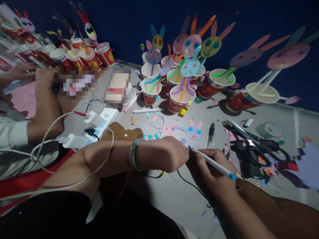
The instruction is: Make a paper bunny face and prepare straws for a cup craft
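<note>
My right hand [218, 171] is closed around a white marker pen [214, 162] with a blue end, its tip pointing left toward my other hand. My left hand [173, 154], with a bangle on its wrist, rests low over the table, fingers curled; whatever they hold is hidden. Just beyond the fingertips lies a small purple paper disc [183, 140]. A flat paper rabbit head [193, 132] with blue eyes and pink ears lies a little farther away. To its right is a black-tipped pen [210, 136].
Paper cups [181, 99] with paper rabbits on straws stand along the back. Scissors [259, 151], a tape roll [270, 130] and paper scraps lie right. At left are a power strip [106, 121], a white cable and another person's arm [47, 103].
</note>
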Demonstrator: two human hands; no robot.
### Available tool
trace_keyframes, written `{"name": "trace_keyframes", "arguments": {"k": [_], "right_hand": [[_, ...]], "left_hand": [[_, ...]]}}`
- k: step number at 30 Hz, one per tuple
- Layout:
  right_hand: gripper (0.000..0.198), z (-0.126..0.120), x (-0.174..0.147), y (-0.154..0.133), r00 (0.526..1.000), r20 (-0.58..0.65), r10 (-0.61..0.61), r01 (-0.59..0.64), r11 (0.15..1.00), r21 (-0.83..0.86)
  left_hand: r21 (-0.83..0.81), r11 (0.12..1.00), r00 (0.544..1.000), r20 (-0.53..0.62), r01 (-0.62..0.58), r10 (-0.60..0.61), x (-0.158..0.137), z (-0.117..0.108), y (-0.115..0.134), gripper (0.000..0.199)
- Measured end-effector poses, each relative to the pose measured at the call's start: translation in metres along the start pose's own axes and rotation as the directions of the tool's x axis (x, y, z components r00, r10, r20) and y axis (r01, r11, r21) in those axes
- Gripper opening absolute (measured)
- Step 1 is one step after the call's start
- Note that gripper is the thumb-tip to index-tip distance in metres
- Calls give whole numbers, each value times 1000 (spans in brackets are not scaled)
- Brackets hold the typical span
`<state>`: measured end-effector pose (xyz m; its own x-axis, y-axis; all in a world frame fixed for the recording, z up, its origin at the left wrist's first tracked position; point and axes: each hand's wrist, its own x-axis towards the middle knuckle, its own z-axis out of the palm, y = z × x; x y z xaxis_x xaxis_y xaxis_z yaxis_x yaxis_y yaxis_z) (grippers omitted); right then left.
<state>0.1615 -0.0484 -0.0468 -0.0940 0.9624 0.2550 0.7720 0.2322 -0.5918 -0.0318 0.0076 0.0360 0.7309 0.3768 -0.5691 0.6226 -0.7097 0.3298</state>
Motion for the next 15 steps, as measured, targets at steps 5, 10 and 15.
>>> {"name": "trace_keyframes", "arguments": {"k": [5, 10, 15], "right_hand": [[28, 0, 0, 1, 999, 27, 26, -25, 1000, -11], [27, 1, 0, 1, 999, 23, 26, -25, 1000, -6], [25, 0, 0, 0, 1000, 21, 7, -7, 1000, -1]], "left_hand": [[-33, 999, 1000, -15, 8, -8, 2, 4, -1, 40], [-13, 1000, 994, -106, -18, 17, 6, 16, -5, 36], [-6, 1000, 1000, 6, 7, -7, 3, 6, -2, 38]]}}
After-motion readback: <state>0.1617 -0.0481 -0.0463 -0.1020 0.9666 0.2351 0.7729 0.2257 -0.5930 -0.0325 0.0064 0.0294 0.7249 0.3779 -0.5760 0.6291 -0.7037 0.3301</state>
